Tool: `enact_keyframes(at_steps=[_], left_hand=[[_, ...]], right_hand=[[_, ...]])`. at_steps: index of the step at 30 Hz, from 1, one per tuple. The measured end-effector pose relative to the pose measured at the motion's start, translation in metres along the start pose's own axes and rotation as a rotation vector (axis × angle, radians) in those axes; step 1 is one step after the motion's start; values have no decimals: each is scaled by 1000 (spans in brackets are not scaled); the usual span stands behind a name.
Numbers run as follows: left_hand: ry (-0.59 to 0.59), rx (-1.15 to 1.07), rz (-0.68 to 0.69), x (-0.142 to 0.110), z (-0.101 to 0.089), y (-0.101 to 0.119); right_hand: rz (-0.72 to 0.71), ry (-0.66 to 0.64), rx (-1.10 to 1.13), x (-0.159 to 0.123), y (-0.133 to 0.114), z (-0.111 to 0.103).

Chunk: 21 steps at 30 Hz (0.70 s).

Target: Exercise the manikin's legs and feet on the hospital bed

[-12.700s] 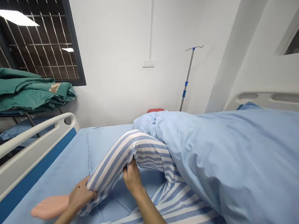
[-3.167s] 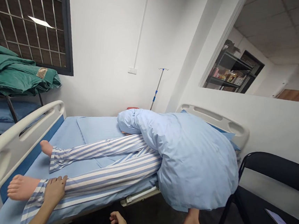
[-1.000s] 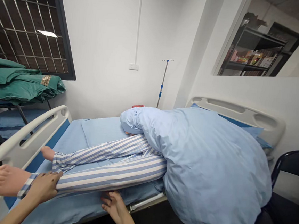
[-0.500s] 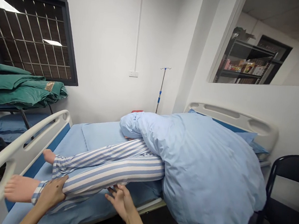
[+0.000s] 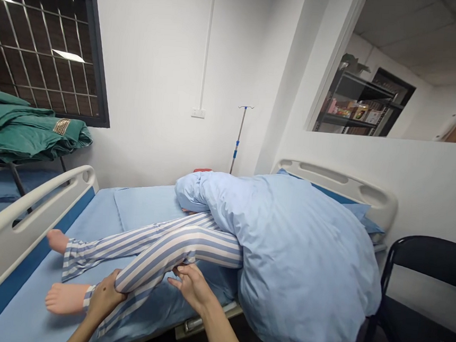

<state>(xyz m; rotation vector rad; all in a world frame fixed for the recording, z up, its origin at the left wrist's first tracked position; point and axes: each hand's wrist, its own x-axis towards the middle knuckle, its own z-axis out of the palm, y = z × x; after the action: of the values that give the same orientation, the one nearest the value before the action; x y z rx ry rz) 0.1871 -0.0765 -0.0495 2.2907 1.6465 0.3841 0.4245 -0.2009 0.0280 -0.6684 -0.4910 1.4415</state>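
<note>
Manikin's near leg in blue-white striped cloth trousers is bending at knee, long axis running out leftwd from puffy lt-blue fabric quilt. R hand, nearer quilt, is touching under knee, fingers loosely spread; L hand, farther, is keeping firm grip w/ lower shin in it.

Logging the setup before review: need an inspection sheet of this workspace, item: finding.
Surface: light-blue sheet under the legs.
Job's things: near striped leg, bent at the knee; far striped leg, lying nearly straight.
Clutter: blue quilt covers the tops of the legs, hangs over the near side.
Hands: left hand wraps the lower near leg; right hand under its knee, fingertips partly hidden.
Cables: nothing seen.
Surroundings: hook-topped pole, black chair, green bundle, wall socket.
</note>
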Motion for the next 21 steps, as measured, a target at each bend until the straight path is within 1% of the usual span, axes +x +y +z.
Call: enact_keyframes(at_steps=[2,4,7,10,12,14,16,18,19,21], left_hand=[[-27,25,18,2,-7,-2],[-37,61,66,6,-16,-6],[-15,127,195,11,-36,-17],[63,213,284,16,-64,-34],[110,279,317,17,-88,-44],[119,347,349,15,-113,-50],[107,427,367,9,-136,-50],[91,524,368,0,-152,-44],[85,569,368,-5,-157,-40],[63,631,366,-15,-160,-33]], right_hand=[[-4,-4,7,0,2,0],[-8,-3,24,0,5,-2],[-26,18,63,0,13,-7],[-50,11,135,2,27,-11],[-41,-16,205,5,38,-12],[-7,-38,284,9,51,-13],[46,-44,357,14,67,-15],[88,-27,412,20,85,-20],[104,-16,428,22,95,-22],[124,-4,440,26,112,-29]])
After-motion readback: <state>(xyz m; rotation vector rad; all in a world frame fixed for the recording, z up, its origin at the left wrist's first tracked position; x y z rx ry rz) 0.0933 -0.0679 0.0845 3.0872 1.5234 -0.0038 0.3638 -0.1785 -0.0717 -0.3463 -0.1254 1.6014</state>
